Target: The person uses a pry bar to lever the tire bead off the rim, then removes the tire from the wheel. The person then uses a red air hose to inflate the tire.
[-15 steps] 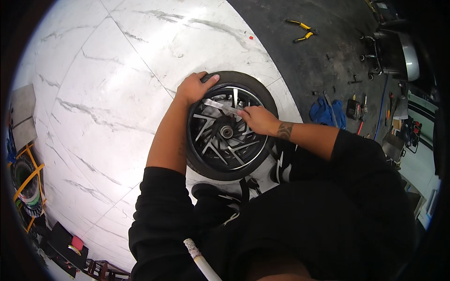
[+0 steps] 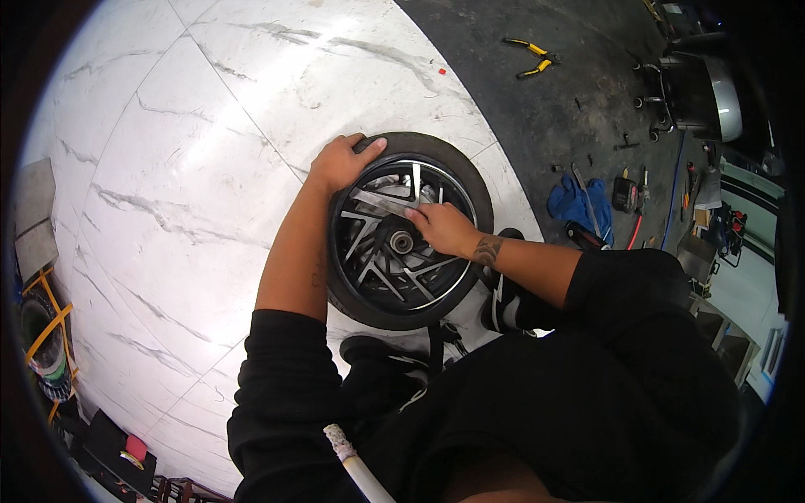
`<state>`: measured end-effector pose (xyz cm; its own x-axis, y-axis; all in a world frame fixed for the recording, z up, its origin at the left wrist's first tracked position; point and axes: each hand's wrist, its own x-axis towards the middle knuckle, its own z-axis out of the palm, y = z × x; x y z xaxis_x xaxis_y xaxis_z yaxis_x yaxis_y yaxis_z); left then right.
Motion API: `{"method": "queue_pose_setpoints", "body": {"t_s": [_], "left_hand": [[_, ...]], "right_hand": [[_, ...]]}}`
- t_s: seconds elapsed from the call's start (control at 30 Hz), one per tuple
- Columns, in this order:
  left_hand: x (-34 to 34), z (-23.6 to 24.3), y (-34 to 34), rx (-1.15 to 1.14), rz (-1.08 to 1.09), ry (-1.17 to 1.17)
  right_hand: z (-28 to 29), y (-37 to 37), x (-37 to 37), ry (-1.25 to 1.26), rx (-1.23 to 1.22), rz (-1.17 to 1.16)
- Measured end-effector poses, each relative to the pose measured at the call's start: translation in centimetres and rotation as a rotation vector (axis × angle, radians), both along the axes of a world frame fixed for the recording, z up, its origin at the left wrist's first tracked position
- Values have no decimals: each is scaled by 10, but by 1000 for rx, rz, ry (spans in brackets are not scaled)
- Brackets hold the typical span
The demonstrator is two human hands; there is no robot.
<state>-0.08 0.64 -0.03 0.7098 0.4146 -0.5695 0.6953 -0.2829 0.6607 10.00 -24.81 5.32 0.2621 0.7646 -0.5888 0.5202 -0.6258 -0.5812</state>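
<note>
A black wheel with a rubber tyre (image 2: pixel 459 174) and dark spoked rim lies flat on the white marble floor in front of me. My left hand (image 2: pixel 342 161) grips the tyre's upper left edge. My right hand (image 2: pixel 443 226) rests on the spokes near the hub (image 2: pixel 402 243), its fingers pressing a flat grey metal strip (image 2: pixel 379 202) against the rim. Whether the fingers pinch the strip or only press it is unclear.
Yellow-handled pliers (image 2: pixel 530 57) lie on the dark floor at the back. A blue cloth (image 2: pixel 572 204) with small tools sits to the right. A wheeled stool (image 2: pixel 692 88) stands at far right. My black shoes (image 2: pixel 503 306) are beside the wheel. Clutter lines the left edge.
My right hand has shifted slightly toward the hub along the spokes. The left hand stays on the tyre's edge.
</note>
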Motion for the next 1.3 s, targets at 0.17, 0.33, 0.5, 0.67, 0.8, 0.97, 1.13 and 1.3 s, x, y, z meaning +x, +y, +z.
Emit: {"method": "queue_pose_setpoints", "body": {"t_s": [0.17, 0.33, 0.5, 0.67, 0.8, 0.97, 1.13, 1.3], "left_hand": [[-1, -2, 0, -6, 11, -1], [-2, 1, -6, 10, 48, -11], [-1, 10, 0, -39, 45, -19], [-1, 9, 1, -3, 17, -25], [-2, 9, 1, -32, 36, -63], [-4, 10, 8, -60, 34, -98], [-3, -25, 10, 219, 106, -187], [-5, -62, 17, 132, 92, -358]], "right_hand": [[-2, -11, -6, 85, -10, -150], [-9, -12, -16, 61, 28, -210], [-15, 12, -30, 44, 78, -255], [17, 34, -28, 18, -92, -149], [69, 50, -23, -79, -14, 201], [90, 110, -3, -110, -167, 654], [50, 204, 30, -111, -322, 1619], [61, 283, 32, 322, -1260, 672]]}}
